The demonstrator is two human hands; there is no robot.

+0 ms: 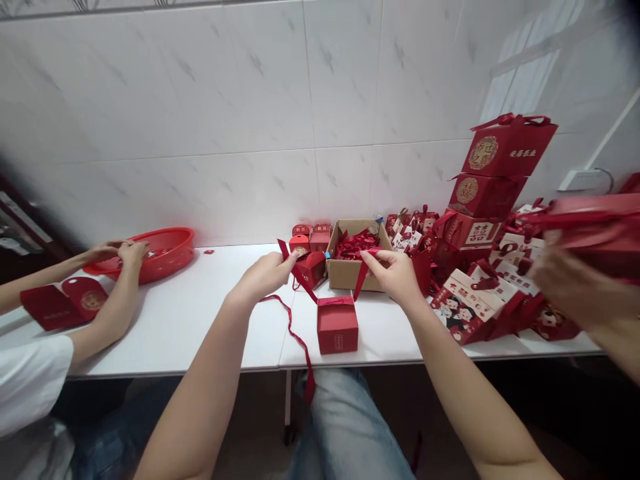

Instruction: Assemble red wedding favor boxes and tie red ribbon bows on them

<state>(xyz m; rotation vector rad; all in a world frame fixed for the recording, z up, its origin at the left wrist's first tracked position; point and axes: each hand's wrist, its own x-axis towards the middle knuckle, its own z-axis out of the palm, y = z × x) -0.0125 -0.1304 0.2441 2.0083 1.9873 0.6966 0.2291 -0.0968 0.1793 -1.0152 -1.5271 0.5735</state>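
A small red gift box (338, 325) stands on the white table (200, 313) near its front edge. A dark red ribbon (299, 340) runs from the box up to both my hands and trails down off the table edge. My left hand (265, 275) pinches one end of the ribbon above and left of the box. My right hand (395, 270) pinches the other end above and right of it. Behind my hands sits an open cardboard box (350, 272) holding more red ribbons.
A person in a white shirt at left has both hands (117, 252) at a red plastic basket (165, 248), with flat red cards (65, 301) nearby. Stacked red gift boxes (493, 180) and piled flat boxes (480, 300) fill the right. Another person's hand (575, 283) holds red bags at far right.
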